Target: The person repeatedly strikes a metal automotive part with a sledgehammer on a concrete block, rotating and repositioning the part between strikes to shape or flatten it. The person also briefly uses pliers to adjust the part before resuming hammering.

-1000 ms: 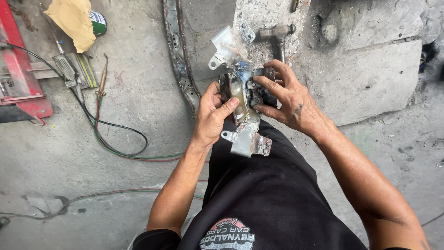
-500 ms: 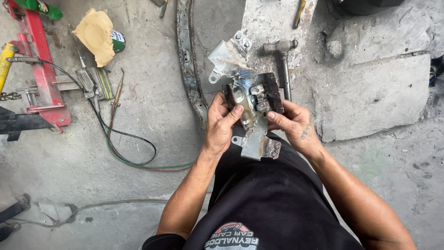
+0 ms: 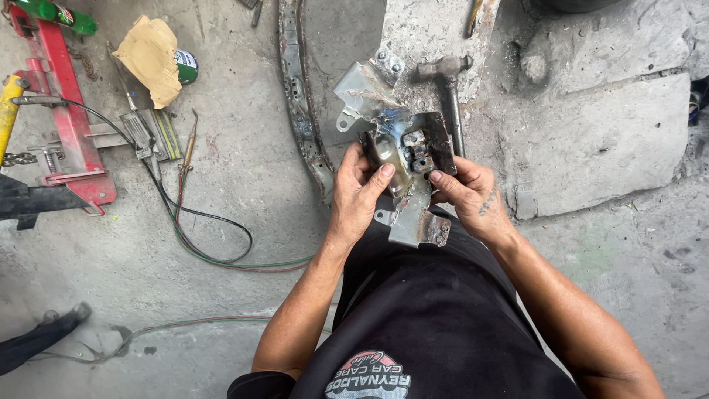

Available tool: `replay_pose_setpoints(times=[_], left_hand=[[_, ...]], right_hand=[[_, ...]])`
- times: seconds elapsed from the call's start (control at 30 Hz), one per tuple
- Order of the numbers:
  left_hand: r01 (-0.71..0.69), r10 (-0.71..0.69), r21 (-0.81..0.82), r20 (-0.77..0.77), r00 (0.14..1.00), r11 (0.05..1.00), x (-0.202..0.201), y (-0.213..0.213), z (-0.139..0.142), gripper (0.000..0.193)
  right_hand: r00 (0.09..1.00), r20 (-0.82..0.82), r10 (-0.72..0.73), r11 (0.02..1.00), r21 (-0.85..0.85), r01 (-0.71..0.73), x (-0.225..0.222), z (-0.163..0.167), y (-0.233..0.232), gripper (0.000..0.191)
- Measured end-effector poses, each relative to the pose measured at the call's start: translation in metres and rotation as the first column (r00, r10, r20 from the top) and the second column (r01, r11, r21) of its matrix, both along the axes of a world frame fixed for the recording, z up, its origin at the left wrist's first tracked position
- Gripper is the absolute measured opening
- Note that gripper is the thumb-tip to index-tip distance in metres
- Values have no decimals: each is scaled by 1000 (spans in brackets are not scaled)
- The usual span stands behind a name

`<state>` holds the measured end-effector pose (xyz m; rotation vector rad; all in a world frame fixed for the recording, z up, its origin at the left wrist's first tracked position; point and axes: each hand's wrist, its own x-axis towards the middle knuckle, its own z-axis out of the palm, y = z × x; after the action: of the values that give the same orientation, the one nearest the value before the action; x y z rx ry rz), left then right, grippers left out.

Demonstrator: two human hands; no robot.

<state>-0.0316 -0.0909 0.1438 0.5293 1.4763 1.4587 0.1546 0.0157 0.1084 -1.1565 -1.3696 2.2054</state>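
Observation:
I hold a bent grey sheet-metal bracket [image 3: 402,159] with bolts and a rusty dark plate, upright over my lap. My left hand [image 3: 356,193] grips its left edge, thumb pressed on the shiny middle part. My right hand [image 3: 467,196] grips the right side, fingertips on the dark plate near the bolts. The bracket's upper tab and lower tab stick out beyond both hands.
A hammer [image 3: 444,89] lies on a concrete slab [image 3: 591,140] just beyond the bracket. A long metal strip [image 3: 297,96] lies on the floor at left of it. Hoses [image 3: 207,251], a torch [image 3: 188,144], a red jack frame [image 3: 63,125] and cardboard [image 3: 151,55] lie at left.
The view has shifted, so the hands and bracket sit slightly lower and more to the right in frame. Both hands keep their grip on the bracket.

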Motion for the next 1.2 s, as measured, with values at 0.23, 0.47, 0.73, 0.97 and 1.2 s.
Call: replay_pose_setpoints(times=[0.23,0.47,0.73,0.97,1.2], left_hand=[[30,-32,-31,-58,998,999,-3,-9,3,53],[19,-23,-50,-71,997,999,0,-17,5,53],[43,-53,-95,-103,993,995,3,-20,3,54],[47,-66,-140,-137,988,989,4,-21,-1,58],[27,-47,-199,-92,995,980,7,-27,-3,83]], right_hand=[[999,-39,-9,1000,-19,8,-1,-5,-7,26],[995,-100,-21,993,-114,10,-1,-10,-10,23],[992,-118,-40,985,-172,19,4,-16,-12,22],[998,-62,-1,1000,-27,-1,6,-16,-15,27],[998,-60,-20,1000,-19,19,0,-5,-18,33]])
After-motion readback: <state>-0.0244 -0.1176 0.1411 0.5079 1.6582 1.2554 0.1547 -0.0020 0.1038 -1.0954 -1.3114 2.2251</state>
